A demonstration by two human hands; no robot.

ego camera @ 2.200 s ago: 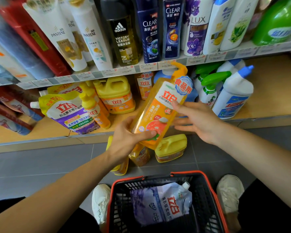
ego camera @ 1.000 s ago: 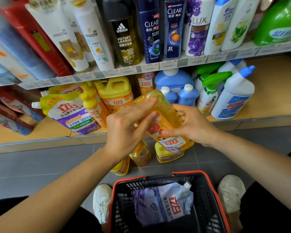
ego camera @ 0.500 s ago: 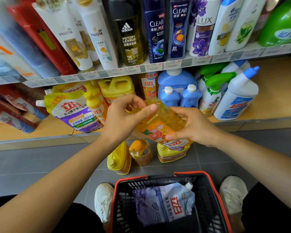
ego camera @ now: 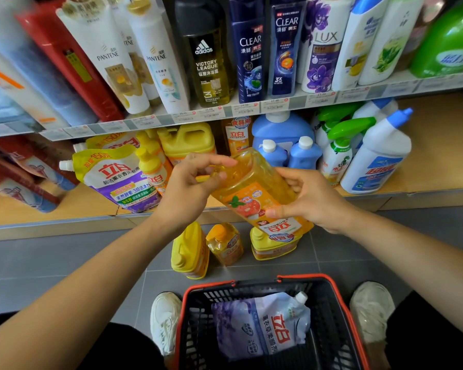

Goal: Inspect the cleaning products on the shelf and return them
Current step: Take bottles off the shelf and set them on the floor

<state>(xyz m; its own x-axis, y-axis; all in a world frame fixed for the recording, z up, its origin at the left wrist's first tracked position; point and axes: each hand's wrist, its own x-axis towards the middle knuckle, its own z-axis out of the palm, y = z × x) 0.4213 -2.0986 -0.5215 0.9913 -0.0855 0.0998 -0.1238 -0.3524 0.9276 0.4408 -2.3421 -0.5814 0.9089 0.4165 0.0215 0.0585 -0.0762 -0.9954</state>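
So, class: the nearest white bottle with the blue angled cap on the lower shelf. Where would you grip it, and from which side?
Probably around the tapering upper body of the white bottle, below its blue cap, coming from the front right. It stands on its base, bare wooden shelf shows to its right, and green spray bottles crowd its left.

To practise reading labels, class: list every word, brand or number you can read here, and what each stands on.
"PANTENE": white tubes
"adidas VICTORY LEAGUE": black bottle
"CLEAR": dark blue bottle
"CLEAR", "3X": second dark blue bottle
"LUX": purple-flowered bottle
"立白": held orange bottle, pouch in basket
"立白", "150": yellow pouch
Price tags: too small to read
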